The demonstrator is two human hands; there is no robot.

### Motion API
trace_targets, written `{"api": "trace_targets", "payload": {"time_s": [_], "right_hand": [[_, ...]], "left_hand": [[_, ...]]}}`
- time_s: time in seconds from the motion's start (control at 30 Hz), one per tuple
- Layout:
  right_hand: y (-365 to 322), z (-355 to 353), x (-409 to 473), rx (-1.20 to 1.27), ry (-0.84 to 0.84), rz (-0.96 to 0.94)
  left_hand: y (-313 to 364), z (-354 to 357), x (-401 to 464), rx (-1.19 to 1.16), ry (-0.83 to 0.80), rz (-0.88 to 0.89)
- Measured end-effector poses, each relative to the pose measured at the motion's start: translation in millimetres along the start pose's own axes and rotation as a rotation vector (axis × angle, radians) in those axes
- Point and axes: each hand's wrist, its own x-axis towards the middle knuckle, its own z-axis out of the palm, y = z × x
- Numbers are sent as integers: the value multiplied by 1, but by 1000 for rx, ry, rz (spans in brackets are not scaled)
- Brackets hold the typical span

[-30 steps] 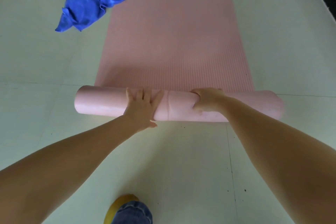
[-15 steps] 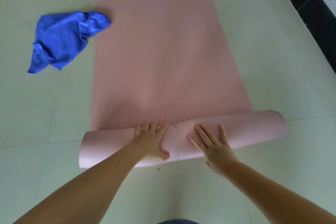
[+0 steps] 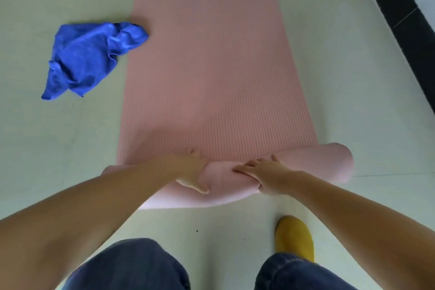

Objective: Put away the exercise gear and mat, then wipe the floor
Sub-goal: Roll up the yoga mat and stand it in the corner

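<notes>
The pink mat [image 3: 207, 82] lies on the floor [image 3: 58, 160] and runs from the top middle of the frame down to the lower middle. Its near end is rolled into a fat tube, the roll [image 3: 329, 162], which lies across the frame just above my knees. The rest of it is flat and has thin lines across its top.

The mat looks soft and squishy, like foam. The roll dents in where I press it, so I think it is light and bendy, not hard. It will not break. The lined top looks a bit grippy, so I do not think it will slip from me. But soft foam likes to spring open, so I should keep pressing down while I roll.

My left hand [image 3: 188, 172] rests on the middle of the roll, with the thumb hooked over the near side. My right hand [image 3: 266, 173] is just beside it, fingers spread and curled over the top. Both hands are pressing on the roll, not shut tight around it. The right end of the roll sticks out higher in the frame than the left, so it looks crooked. I think holding it wider apart, nearer the two ends, would keep it straight.

A blue cloth [image 3: 91, 59] lies crumpled on the floor at the upper left, just beside the mat's left edge. My yellow shoe [image 3: 294, 238] is at the lower right. My jeans [image 3: 131, 266] fill the bottom.
</notes>
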Motion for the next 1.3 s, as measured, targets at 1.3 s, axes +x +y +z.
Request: {"api": "trace_targets", "payload": {"time_s": [1.3], "right_hand": [[73,-122,108,238,12,33]], "left_hand": [[-10,-36,68,251,638,-263]]}}
